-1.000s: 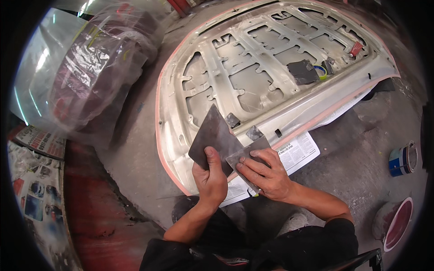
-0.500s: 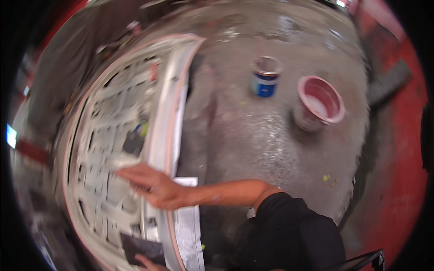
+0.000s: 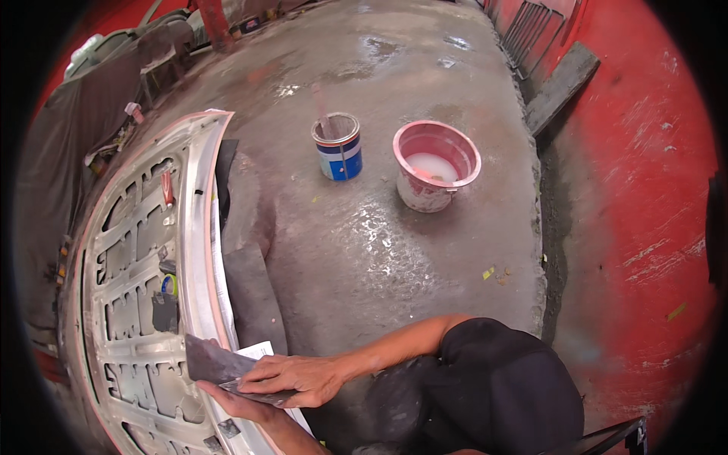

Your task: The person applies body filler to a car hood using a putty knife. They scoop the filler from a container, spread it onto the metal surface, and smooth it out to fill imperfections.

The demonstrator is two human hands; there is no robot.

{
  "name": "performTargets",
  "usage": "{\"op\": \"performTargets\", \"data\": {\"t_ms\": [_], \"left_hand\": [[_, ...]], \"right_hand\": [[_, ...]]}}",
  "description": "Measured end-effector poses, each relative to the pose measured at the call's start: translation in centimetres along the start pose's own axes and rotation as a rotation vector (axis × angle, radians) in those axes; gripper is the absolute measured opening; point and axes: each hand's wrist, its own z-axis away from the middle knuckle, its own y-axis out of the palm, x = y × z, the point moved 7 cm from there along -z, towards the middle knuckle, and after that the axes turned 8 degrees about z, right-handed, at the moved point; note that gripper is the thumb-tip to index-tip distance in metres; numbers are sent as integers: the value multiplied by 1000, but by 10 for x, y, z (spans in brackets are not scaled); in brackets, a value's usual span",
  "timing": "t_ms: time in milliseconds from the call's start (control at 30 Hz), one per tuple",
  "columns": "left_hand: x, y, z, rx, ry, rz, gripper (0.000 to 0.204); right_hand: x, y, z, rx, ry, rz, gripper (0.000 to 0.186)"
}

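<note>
A dark grey sheet of sandpaper (image 3: 214, 362) is between my two hands, over the edge of a pale metal car hood (image 3: 199, 227). From below, my left hand (image 3: 239, 403) supports the sheet, its fingers partly hidden under it. My right hand (image 3: 296, 378) grips the near part from above, fingers bent over the surface. Another dark scrap of sandpaper (image 3: 164, 312) lies on the hood beside a roll of yellow-green tape (image 3: 169, 284). Farther up the hood is a red-handled tool (image 3: 167, 187).
Right of the hood, a blue and white paint can (image 3: 340, 155) stands near a pink bucket (image 3: 425, 193) holding cloudy liquid. Dark sheeting (image 3: 254, 292) lies along the hood's side. A grey plank (image 3: 563, 87) leans on the red wall (image 3: 637, 189).
My right hand has come back from over the hood onto the sandpaper held by my left. The view has shifted, and the can and bucket now appear farther left.
</note>
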Motion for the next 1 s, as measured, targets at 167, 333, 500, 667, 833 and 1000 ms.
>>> {"op": "performTargets", "data": {"t_ms": [167,333,500,667,833,1000], "left_hand": [[34,12,18,272,-55,37,62],[57,14,28,361,-135,100,59],[71,-2,28,366,-117,-68,53],[48,-24,3,162,-96,-344,45],[80,-70,-17,-129,-257,-42,38],[123,-62,5,110,-411,260,42]], "right_hand": [[-17,-12,8,-241,122,133,57],[-23,-22,11,-421,182,266,50],[-39,-43,16,-498,372,179,48],[-54,-75,28,-565,532,72,51],[-26,-62,34,-383,380,209,70],[-1,1,32,144,-84,483,74]]}}
